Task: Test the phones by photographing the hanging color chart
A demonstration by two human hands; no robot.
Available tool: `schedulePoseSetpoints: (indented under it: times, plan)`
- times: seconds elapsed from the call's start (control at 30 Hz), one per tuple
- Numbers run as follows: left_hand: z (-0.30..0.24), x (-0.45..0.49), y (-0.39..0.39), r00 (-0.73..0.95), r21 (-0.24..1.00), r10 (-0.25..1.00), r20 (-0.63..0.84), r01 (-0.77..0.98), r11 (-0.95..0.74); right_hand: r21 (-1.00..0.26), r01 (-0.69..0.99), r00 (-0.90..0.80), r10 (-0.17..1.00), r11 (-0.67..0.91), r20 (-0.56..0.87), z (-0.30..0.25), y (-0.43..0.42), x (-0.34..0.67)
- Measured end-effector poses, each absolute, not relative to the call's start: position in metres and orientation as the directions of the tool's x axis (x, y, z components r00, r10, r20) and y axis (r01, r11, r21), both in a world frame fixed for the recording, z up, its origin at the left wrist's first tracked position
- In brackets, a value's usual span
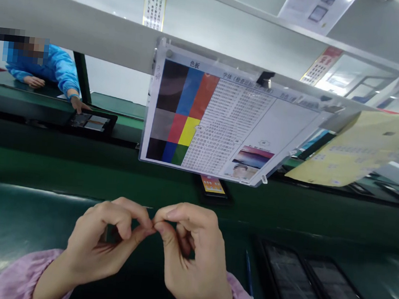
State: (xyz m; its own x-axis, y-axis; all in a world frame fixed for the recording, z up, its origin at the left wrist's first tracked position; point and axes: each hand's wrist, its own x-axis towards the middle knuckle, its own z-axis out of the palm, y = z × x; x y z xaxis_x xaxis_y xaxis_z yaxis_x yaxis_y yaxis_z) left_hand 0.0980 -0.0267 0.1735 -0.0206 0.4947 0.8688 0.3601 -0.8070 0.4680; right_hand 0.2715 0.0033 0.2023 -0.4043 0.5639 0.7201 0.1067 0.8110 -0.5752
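Note:
My left hand point(106, 241) and my right hand point(189, 256) are raised together above the green work surface point(19, 221). Both are closed in a pinch, with thumb and forefinger tips meeting at the middle. Whatever they pinch is too small to make out. Pink sleeves cover both wrists. A laminated colour test chart point(219, 123) hangs from the rail straight above my hands. Behind it a phone with a lit screen point(213, 186) lies on the conveyor.
Dark tablet screens point(313, 292) lie at the lower right, with a blue pen point(248, 274) beside them. A yellow sheet point(361, 151) hangs at the right. Across the belt, a person in a blue sleeve point(60, 72) touches a tablet point(91, 122).

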Motion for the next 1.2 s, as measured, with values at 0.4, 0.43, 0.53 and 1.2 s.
schedulePoseSetpoints:
  times: [0.4,0.43,0.53,1.2]
  plan:
    - [0.174,0.099,-0.0258,0.014,0.47,0.509,0.861,0.363,-0.805,-0.568,0.109,-0.413,0.556,0.816,0.721,0.2025,0.005,0.2707]
    - [0.1735,0.0991,-0.0255,0.013,0.457,0.496,0.868,0.366,-0.81,-0.575,0.115,-0.41,0.565,0.81,0.716,0.2027,0.0047,0.2708]
    - [0.1711,0.0996,-0.0243,-0.018,0.424,0.452,0.892,0.383,-0.821,-0.599,0.129,-0.397,0.595,0.79,0.699,0.2029,0.0031,0.2717]
    - [0.1663,0.1003,-0.0221,-0.069,0.423,0.429,0.901,0.367,-0.828,-0.607,0.113,-0.411,0.593,0.786,0.692,0.2034,0.0024,0.2727]
